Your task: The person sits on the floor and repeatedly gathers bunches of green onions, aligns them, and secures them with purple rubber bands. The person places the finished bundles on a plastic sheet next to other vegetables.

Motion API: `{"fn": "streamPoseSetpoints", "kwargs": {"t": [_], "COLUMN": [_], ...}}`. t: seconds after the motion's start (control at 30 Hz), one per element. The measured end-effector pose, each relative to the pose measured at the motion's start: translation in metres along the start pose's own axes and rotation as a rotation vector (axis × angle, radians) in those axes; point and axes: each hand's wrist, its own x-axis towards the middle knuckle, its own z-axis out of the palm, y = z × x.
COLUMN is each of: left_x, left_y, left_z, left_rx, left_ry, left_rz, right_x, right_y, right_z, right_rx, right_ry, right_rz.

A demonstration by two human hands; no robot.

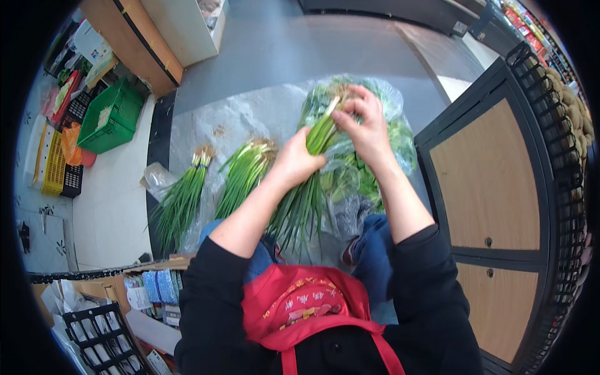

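My left hand (301, 158) is closed around a bunch of green onions (320, 133), whose leaves hang down towards my knees. At the root end, the thumb and fingers of my right hand (363, 112) touch the white stalks; whether they grip is unclear. A loose pile of green onions (243, 173) lies on the floor left of my left forearm, roots pointing away. Farther left lie tied bunches of green onions (187, 192) with a bluish band near the roots. Behind my hands and to the right sit leafy greens in clear plastic bags (396, 136).
A plastic sheet (197, 112) covers part of the floor. Wooden-panelled cabinets (485, 178) stand close on the right. At the left are a green plastic crate (115, 115) and a yellow crate (52, 164). A black rack (101, 335) stands at the lower left.
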Motion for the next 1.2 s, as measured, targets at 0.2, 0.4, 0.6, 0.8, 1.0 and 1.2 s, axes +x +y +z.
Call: {"fn": "streamPoseSetpoints", "kwargs": {"t": [0.2, 0.4, 0.6, 0.8, 1.0, 1.2], "left_x": [0.0, 0.001, 0.011, 0.007, 0.016, 0.026], "left_y": [0.0, -0.002, -0.036, -0.077, -0.109, -0.102], "left_z": [0.0, -0.029, -0.137, -0.17, -0.149, -0.13], "left_rx": [-0.186, -0.044, -0.118, 0.259, 0.18, 0.091], "left_ry": [-0.017, 0.095, 0.457, 0.657, 0.631, 0.625], "left_rz": [-0.004, -0.084, -0.032, -0.12, -0.325, -0.346], "right_x": [-0.003, 0.02, 0.04, -0.168, -0.237, -0.225], "right_y": [0.006, 0.013, 0.083, 0.176, 0.213, 0.245], "right_z": [0.011, 0.033, 0.067, 0.215, 0.285, 0.34], "right_rx": [-0.06, 0.021, -0.051, -0.218, -0.367, -0.538], "right_ry": [0.042, 0.011, -0.273, -0.763, -0.956, -0.731], "right_rz": [-0.099, -0.271, 0.365, 0.367, 0.783, 0.728]}}
